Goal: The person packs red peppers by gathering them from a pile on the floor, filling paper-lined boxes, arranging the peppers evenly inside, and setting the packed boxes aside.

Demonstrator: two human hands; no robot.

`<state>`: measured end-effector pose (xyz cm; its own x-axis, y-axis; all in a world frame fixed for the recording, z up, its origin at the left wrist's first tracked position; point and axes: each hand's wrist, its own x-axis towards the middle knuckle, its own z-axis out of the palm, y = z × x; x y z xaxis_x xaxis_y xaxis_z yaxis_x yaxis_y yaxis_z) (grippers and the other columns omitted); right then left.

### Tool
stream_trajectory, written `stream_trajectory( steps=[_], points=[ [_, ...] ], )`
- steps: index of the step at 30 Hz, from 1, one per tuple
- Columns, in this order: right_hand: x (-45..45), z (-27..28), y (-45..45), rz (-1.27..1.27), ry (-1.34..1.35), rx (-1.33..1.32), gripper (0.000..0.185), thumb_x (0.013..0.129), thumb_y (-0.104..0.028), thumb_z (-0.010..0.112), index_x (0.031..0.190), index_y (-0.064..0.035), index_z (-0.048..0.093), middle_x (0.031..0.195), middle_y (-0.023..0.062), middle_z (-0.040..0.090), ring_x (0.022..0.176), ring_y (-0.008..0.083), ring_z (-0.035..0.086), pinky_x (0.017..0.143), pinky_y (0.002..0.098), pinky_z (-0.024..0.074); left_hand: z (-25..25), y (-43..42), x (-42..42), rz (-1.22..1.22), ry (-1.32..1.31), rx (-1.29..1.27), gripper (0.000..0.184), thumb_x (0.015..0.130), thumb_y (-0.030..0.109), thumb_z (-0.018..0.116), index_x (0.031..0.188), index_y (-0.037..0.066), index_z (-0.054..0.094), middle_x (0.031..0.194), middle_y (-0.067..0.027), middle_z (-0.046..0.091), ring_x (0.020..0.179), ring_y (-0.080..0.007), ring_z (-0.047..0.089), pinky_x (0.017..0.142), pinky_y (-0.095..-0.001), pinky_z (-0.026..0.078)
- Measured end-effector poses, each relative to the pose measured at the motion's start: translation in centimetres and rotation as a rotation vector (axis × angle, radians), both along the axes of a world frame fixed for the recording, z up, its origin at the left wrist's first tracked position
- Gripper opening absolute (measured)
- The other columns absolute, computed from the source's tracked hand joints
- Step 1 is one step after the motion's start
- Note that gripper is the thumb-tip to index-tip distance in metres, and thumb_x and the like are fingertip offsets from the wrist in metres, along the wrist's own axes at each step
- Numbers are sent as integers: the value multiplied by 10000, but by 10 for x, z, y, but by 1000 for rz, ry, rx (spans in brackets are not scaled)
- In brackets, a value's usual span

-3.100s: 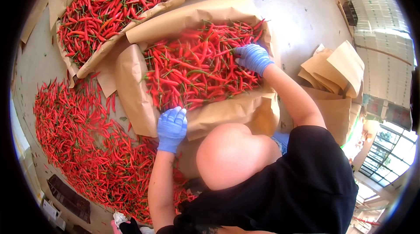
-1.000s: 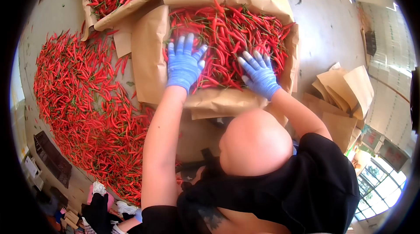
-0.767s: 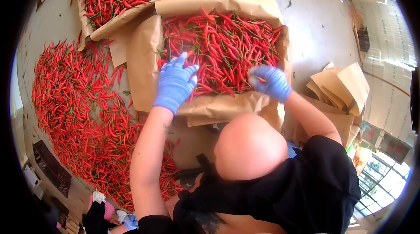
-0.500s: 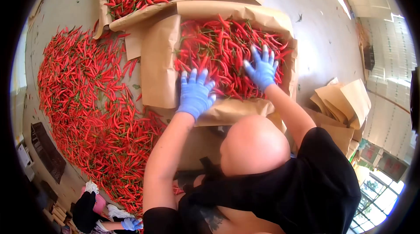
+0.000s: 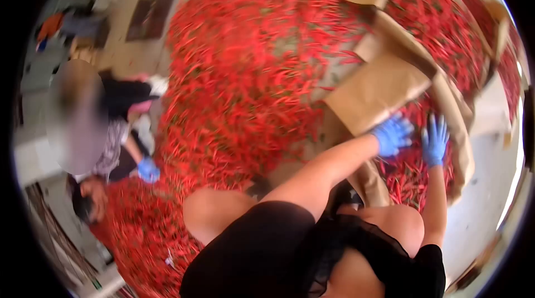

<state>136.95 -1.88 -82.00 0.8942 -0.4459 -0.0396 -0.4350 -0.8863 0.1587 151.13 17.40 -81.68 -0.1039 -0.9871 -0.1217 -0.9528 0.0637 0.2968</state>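
A pale floor (image 5: 482, 200) is stretching beneath everything, with a broad heap of red chillies (image 5: 239, 75) lying directly on it. At right, a container lined with brown paper (image 5: 379, 91) is standing near a second full lined one (image 5: 434, 19). A co-worker (image 5: 114, 147) is occupying the heap's left edge; a dark crate (image 5: 154, 5) is lying beyond. Over the nearer container's chillies (image 5: 409, 183), the gloved left hand (image 5: 393, 135) is spreading its blurred fingers, and the gloved right hand (image 5: 435, 141) is extending its own, released.
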Motion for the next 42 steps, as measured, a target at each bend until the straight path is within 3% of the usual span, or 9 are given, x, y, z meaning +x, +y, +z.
stream_trajectory(
  steps=[5,7,10,16,20,24,29,35,42],
  points=[
    [72,110,23,-327,750,391,504,798,-272,584,1261,-110,469,1240,183,496,1094,322,511,910,387,424,140,127,84,-32,439,-61,335,827,282,483,1136,189,576,1221,-64,532,1095,-257,516,954,-378,382],
    [94,113,40,177,210,221,385,792,-226,601,1141,-69,555,1072,182,590,942,301,588,850,376,457,156,239,139,605,621,-61,347,780,231,539,1081,71,600,1073,-99,600,996,-268,561,834,-357,447],
    [166,120,157,-183,297,1333,387,854,-240,570,1204,-89,504,936,59,586,839,166,566,677,298,507,149,453,171,1660,564,-231,543,853,275,540,1280,-33,408,1258,-170,492,1158,-197,468,961,-291,357],
    [230,54,381,-328,567,1647,786,795,-477,611,1417,-209,212,1425,113,278,1286,270,301,928,538,350,78,728,106,2445,807,119,756,815,551,516,1391,126,274,1411,-126,316,1304,-290,280,992,-497,275],
    [256,18,432,-419,488,1913,806,806,-479,597,1432,-269,135,1479,64,169,1351,297,171,924,634,283,66,705,111,2184,1181,-118,796,773,626,524,1417,294,193,1495,-28,127,1372,-310,56,944,-683,139],
    [270,-3,473,-320,424,2220,799,811,-436,613,1433,-267,141,1468,65,193,1343,279,188,976,555,282,14,716,127,2147,1195,-337,756,853,508,517,1411,100,212,1428,-97,284,1328,-218,234,1060,-345,194],
    [282,19,519,-282,431,2084,815,818,-357,635,1440,-224,125,1464,114,179,1338,241,183,1049,412,223,46,669,98,1974,1448,-331,771,852,526,506,1423,128,174,1445,-86,246,1347,-217,181,1072,-374,173],
    [296,-13,498,241,506,1366,804,820,-459,604,1435,-234,138,1448,160,231,1307,258,287,999,345,332,82,677,130,2093,1431,19,900,770,626,536,1440,227,85,1497,-59,105,1366,-317,64,915,-688,230],
    [277,14,506,-252,571,1731,860,785,-519,605,1431,-320,72,1478,92,172,1342,332,174,937,649,240,17,698,146,2017,1389,-355,891,812,478,597,1435,98,84,1459,-75,238,1354,-190,174,1087,-390,110]
  ],
)
